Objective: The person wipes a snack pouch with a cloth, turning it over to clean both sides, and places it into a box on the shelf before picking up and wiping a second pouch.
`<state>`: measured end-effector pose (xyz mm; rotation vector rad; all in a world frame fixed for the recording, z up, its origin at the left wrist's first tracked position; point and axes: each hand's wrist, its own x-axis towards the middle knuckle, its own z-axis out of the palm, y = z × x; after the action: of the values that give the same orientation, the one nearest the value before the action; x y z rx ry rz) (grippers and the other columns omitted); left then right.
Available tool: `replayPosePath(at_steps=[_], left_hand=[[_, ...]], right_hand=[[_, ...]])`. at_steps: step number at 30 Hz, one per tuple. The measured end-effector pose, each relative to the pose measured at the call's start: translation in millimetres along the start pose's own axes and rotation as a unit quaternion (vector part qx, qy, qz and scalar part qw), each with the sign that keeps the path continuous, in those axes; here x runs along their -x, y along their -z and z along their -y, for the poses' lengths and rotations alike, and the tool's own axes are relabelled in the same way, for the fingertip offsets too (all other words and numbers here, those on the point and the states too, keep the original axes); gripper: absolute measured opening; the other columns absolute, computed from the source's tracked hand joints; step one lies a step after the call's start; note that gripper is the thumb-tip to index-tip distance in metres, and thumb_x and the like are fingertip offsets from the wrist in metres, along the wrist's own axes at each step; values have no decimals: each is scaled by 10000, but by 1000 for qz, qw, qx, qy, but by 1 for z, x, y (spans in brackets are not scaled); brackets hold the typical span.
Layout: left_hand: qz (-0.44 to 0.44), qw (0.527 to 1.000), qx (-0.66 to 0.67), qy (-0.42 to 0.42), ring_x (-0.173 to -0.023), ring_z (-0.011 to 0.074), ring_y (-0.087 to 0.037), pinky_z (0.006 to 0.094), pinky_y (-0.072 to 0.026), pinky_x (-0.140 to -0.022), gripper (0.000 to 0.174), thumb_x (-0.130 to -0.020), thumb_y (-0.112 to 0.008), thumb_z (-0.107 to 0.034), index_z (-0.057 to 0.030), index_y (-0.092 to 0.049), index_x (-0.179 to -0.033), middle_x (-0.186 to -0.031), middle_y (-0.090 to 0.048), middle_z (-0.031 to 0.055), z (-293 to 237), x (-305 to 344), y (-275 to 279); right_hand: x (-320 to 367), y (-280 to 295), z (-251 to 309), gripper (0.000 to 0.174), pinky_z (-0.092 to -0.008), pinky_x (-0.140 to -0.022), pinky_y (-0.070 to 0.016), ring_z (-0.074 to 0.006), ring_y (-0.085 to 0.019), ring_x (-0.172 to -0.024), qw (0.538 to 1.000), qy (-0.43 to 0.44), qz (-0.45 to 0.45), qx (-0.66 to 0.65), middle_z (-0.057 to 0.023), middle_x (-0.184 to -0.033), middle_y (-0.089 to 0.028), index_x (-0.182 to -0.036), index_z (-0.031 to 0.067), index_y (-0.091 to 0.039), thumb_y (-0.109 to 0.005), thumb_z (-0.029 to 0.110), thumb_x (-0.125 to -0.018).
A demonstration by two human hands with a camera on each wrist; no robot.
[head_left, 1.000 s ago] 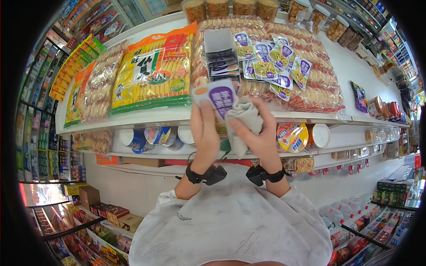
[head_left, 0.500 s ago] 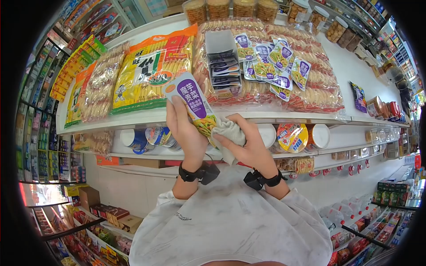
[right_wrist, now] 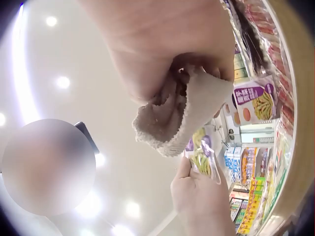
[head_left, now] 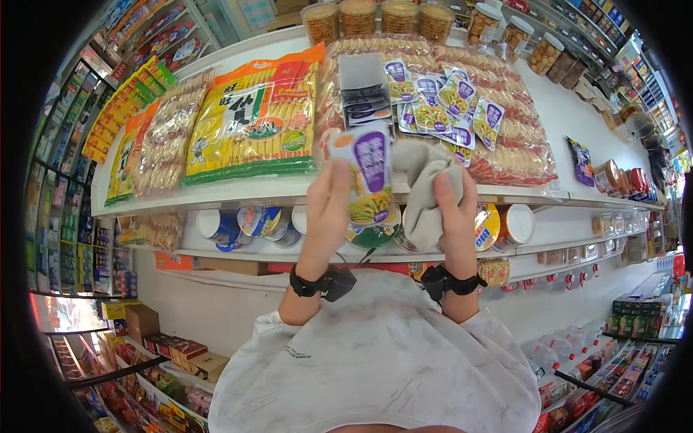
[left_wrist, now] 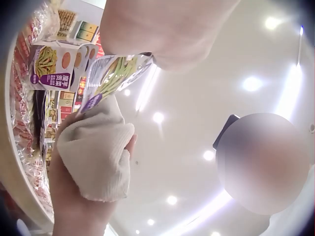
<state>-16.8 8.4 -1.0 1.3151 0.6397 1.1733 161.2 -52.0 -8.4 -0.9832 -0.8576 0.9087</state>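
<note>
My left hand (head_left: 327,216) pinches a flat snack packet (head_left: 370,180), white and purple with a picture of green vegetable strips, standing nearly upright before the shelf edge. A light grey ribbed cloth (head_left: 426,198) is bunched in my right hand (head_left: 458,216), just right of the packet. In the right wrist view the cloth (right_wrist: 197,110) hangs in folds from the curled fingers, with the packet (right_wrist: 201,160) beyond it. Behind both hands, a grey display box (head_left: 363,76) holds several similar packets upright. More loose packets (head_left: 437,112) lie in a pile to its right.
Large clear bags of round crackers (head_left: 516,123) lie under the box and pile. At left is a yellow snack bag (head_left: 249,115). Biscuit tubs (head_left: 359,20) line the back. Below the white shelf edge (head_left: 238,202), instant noodle cups (head_left: 517,225) stand on a lower shelf.
The cloth was against the packet and now sits apart from it, my right hand having moved right. The packet went down and left, then back up to the right and more upright.
</note>
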Motion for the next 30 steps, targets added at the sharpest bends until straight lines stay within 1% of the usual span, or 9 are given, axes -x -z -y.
replayPosePath(at_steps=[3,4,7,16,18,21,25,28,30], left_hand=[[94,994,-3,-51,-1253,168,-513,290,-363,-1075,463,-1093,-348,-272,27,-419,-1440,-1398,-529,120,-3,0,-18],[110,991,-42,-70,-1336,183,-439,305,-301,-1125,481,-1095,-331,-251,35,-364,-1481,-1472,-462,123,3,-2,-18],[110,990,-41,-78,-1369,201,-411,322,-273,-1148,478,-1095,-320,-233,49,-354,-1481,-1500,-432,142,7,-2,-21],[89,994,52,-29,-1342,223,-453,326,-338,-1119,547,-1094,-324,-254,11,-169,-1547,-1475,-440,170,1,1,-24],[87,993,54,-60,-1337,234,-460,341,-348,-1116,551,-1092,-330,-245,-1,-150,-1552,-1467,-439,173,4,1,-26],[90,991,61,-84,-1337,265,-463,371,-370,-1105,565,-1086,-348,-235,-26,-119,-1558,-1462,-425,188,11,-1,-22],[75,986,87,-123,-1328,325,-469,421,-401,-1084,636,-1073,-392,-283,-67,-55,-1568,-1459,-392,220,13,-3,-24],[45,978,130,-157,-1314,360,-474,455,-414,-1071,668,-1044,-478,-313,-67,-99,-1536,-1436,-383,240,9,-3,-27],[16,966,156,-205,-1301,357,-484,468,-420,-1070,614,-1020,-535,-268,-57,-183,-1476,-1416,-389,242,10,-3,-32]], right_hand=[[-1,-2,5,524,-254,-859,-492,-105,-596,-987,1000,8,-3,-18,-56,-1105,-643,-1301,-33,-531,-713,284,-925],[-1,-4,4,513,-254,-858,-493,-106,-597,-987,1000,16,-9,-16,-55,-1101,-642,-1296,-33,-534,-717,266,-921],[0,-5,3,489,-260,-855,-496,-111,-599,-989,999,43,-10,-13,-55,-1098,-641,-1282,-33,-543,-731,210,-901],[11,-19,18,516,-298,-900,-499,-137,-604,-1066,979,158,97,89,-108,-1199,-651,-1263,-12,-568,-785,44,-798],[15,-18,17,513,-310,-924,-494,-158,-611,-1093,973,159,114,121,-125,-1226,-652,-1250,-3,-583,-790,19,-781],[9,-26,20,512,-334,-943,-489,-208,-631,-1101,951,235,166,114,-143,-1224,-660,-1235,1,-597,-793,14,-763],[7,-28,15,514,-355,-945,-489,-252,-639,-1099,945,246,181,117,-150,-1213,-660,-1215,-3,-611,-800,20,-738],[5,-28,16,504,-361,-936,-492,-258,-639,-1091,939,246,207,123,-155,-1206,-655,-1203,-8,-620,-801,29,-734],[7,-30,20,493,-363,-930,-493,-260,-639,-1085,932,259,214,134,-158,-1206,-650,-1195,-9,-626,-799,34,-736]])
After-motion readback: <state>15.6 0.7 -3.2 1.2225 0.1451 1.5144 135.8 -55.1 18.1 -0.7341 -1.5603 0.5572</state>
